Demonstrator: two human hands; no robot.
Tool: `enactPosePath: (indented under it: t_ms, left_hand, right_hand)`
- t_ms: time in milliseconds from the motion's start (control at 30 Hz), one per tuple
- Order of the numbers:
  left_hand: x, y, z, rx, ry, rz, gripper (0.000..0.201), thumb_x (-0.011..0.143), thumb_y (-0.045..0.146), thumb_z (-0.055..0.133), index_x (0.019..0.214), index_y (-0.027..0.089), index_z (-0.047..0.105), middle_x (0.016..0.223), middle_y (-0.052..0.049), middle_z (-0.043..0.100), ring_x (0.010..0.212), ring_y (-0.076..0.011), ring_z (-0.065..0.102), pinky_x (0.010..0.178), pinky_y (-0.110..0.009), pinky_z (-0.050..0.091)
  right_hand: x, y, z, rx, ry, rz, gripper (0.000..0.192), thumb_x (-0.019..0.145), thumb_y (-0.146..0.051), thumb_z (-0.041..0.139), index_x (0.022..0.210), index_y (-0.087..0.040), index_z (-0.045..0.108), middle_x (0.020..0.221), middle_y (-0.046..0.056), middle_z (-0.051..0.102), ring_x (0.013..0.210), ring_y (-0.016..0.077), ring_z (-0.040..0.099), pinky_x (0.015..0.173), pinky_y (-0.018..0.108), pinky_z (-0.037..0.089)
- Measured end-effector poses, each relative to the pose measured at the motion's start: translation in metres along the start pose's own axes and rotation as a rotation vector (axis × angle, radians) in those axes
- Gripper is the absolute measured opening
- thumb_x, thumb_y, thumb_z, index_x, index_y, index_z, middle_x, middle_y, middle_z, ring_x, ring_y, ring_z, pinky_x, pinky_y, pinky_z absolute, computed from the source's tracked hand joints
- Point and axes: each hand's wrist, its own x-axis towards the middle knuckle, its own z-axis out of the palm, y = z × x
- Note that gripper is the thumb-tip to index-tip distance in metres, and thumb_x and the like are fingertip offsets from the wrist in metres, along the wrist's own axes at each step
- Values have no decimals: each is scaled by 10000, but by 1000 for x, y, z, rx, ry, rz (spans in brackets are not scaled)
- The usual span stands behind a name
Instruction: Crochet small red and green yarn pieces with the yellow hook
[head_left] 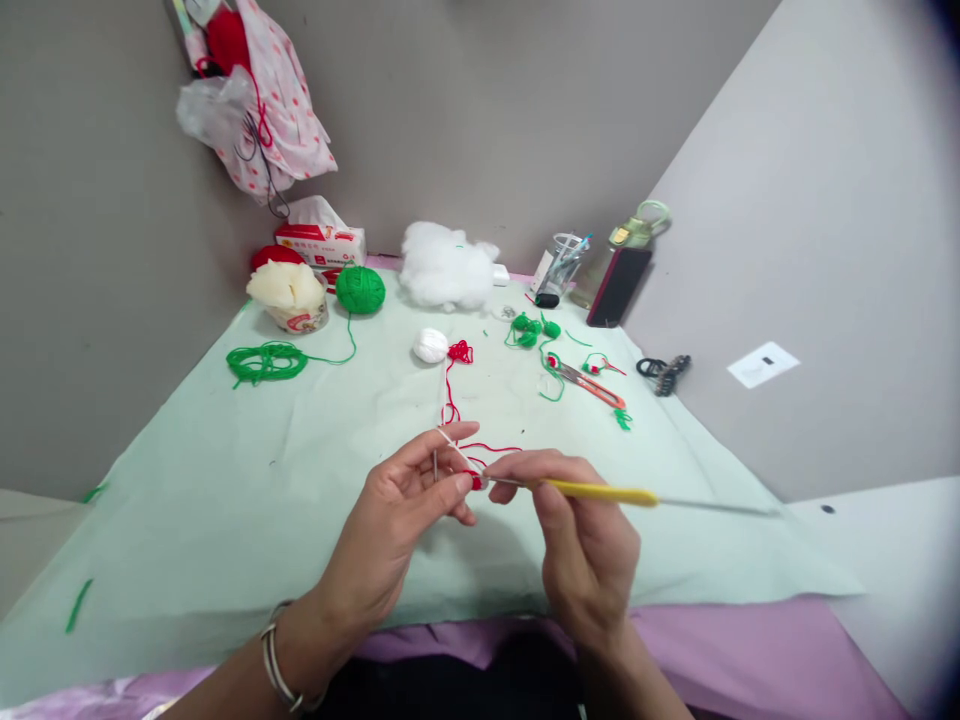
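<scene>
The bench (225,520) is covered by a pale green cloth, with a purple cover showing along its near edge. A heap of white stuffing (444,265) is set at the far edge, with a green yarn ball (361,289) and a tissue box (321,243) just left of it. A cup of cream-coloured fibre (289,297) is placed near the far left corner, and a loose green yarn coil (266,362) lies in front of it. Orange-handled snips (592,386) are laid toward the right edge among small green pieces.

Over the near middle of the bench, the left hand (397,525) is closed at the fingertips on a tiny red crochet piece (476,483), with red yarn (451,395) led over its raised forefinger from farther back on the cloth. The right hand (581,540) is closed around a yellow-handled crochet hook (600,492), whose metal tip is pressed against the red piece
</scene>
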Motion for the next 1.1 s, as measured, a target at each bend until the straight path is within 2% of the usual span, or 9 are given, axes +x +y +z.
enactPosePath:
  t_ms: [167,267,400,533,633,733,867,1000,1100]
  left_hand:
    - [-4,-8,2,-15,32,54,347,843,228,875,1178,309,831,837,25,665,761,-110,618,712,-204,551]
    - [-5,-10,4,-140,18,-25,448,837,249,891,1272,290,790,852,16,683,745,-101,608,704,-201,548]
    - [-2,-5,2,-308,-11,-220,457,840,219,883,1284,188,779,800,18,639,636,-58,529,644,-189,537]
    - [-1,-2,2,-248,4,-148,504,832,186,879,1322,204,761,755,42,612,608,-60,513,630,-204,550]
    - [-3,-4,6,-142,2,-69,506,827,209,883,1318,226,764,816,28,665,629,-76,548,661,-233,572]
    - [-3,-8,9,-109,6,-38,559,820,222,897,1357,239,742,827,25,685,628,-71,563,622,-200,535]
    - [0,-8,6,-253,-29,-168,489,828,219,886,1304,184,774,666,72,538,507,-27,392,499,-151,438]
    - [4,-1,1,-341,-24,-226,359,823,175,872,1178,149,829,644,89,443,501,-14,286,482,-128,420]
    - [3,0,2,-270,-38,-142,358,832,179,865,1188,189,828,684,69,526,511,-23,336,533,-163,493]
  right_hand:
    - [-7,11,5,-331,-72,-372,348,1033,-110,533,1323,-254,660,1083,104,792,970,236,766,783,385,655]
    - [-8,18,9,-517,-22,-497,425,990,-87,611,1356,-289,688,1119,111,781,1013,251,757,785,387,653]
    - [-5,14,8,-227,52,-250,327,1017,-104,575,1213,-293,755,1046,83,760,933,222,728,763,373,624]
    - [2,7,7,132,86,-8,236,1060,-186,548,1066,-262,771,931,55,743,825,195,691,721,350,592]
    - [5,5,11,77,29,-13,220,1046,-175,583,1061,-262,785,970,58,777,939,213,728,816,365,611]
    - [0,8,15,-137,41,-139,295,1018,-93,593,1153,-281,776,1001,57,775,925,204,738,788,347,621]
    - [-7,14,13,-352,64,-344,391,968,-45,650,1232,-301,781,1135,80,757,992,216,732,784,346,615]
    - [-3,13,8,14,145,-88,281,1043,-130,573,1153,-282,782,968,43,752,816,173,684,717,325,585]
    - [3,10,8,238,97,73,211,1060,-222,594,1069,-280,797,947,28,758,802,157,675,725,301,578]
